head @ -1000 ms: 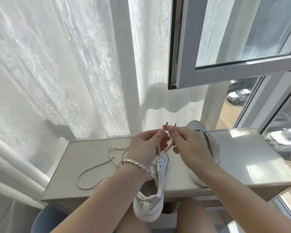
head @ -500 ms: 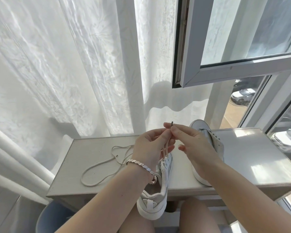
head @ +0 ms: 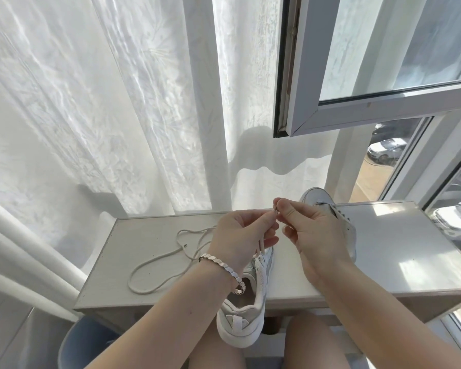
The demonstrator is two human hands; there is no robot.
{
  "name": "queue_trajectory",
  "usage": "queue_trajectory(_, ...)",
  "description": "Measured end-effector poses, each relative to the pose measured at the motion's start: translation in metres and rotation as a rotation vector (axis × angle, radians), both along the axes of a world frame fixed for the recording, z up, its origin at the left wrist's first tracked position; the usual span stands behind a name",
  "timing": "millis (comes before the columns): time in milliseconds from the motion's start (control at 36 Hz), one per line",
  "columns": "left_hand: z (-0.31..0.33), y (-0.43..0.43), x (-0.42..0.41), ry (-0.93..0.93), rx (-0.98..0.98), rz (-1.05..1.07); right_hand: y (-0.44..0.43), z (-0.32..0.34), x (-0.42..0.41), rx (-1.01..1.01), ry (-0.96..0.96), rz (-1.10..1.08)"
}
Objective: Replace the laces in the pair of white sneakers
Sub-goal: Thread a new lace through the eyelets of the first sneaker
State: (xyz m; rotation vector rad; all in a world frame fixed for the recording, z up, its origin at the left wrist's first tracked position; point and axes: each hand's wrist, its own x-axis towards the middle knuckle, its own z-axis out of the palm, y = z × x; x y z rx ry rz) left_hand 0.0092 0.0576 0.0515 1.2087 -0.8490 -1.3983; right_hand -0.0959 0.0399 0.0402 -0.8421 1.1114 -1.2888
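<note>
— Looking around, what carries everything?
— A pale counter (head: 383,249) below a sheer curtain (head: 117,102), with an open window (head: 357,62) at right and a car (head: 383,153) outside.
— The sneakers?
— The near sneaker (head: 240,320) lies at the front edge, its heel overhanging. The far sneaker (head: 343,222) is mostly hidden behind the right hand (head: 314,235). A loose lace (head: 157,262) curls on the counter at left.
— And each grip?
— The left hand (head: 240,235) and right hand meet above the near sneaker, both pinched on the lace (head: 261,243) rising from it. Its tips are too small to separate. A blue shape (head: 75,342) under the counter is cut off.
</note>
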Motion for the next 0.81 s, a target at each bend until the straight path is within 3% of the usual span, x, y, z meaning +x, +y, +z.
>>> queue_trajectory(194,0.002,-0.003,0.002,-0.05,-0.02,0.009,-0.003,0.001,0.001,-0.018,-0.015,0.045)
queue_trajectory(389,0.003,-0.007,-0.001,-0.04,-0.074,0.014,-0.003,0.007,-0.004,-0.062,-0.042,0.256)
queue_trajectory(528,0.001,-0.013,0.0,-0.161,-0.186,-0.034,-0.01,0.012,-0.005,-0.077,-0.088,0.23)
queue_trajectory(722,-0.019,-0.03,0.009,-0.425,-0.244,-0.134,-0.043,0.044,-0.014,-0.13,-0.386,0.062)
queue_trajectory(806,-0.027,-0.035,0.018,-0.52,-0.253,-0.159,-0.062,0.054,-0.026,-0.212,-0.227,-0.014)
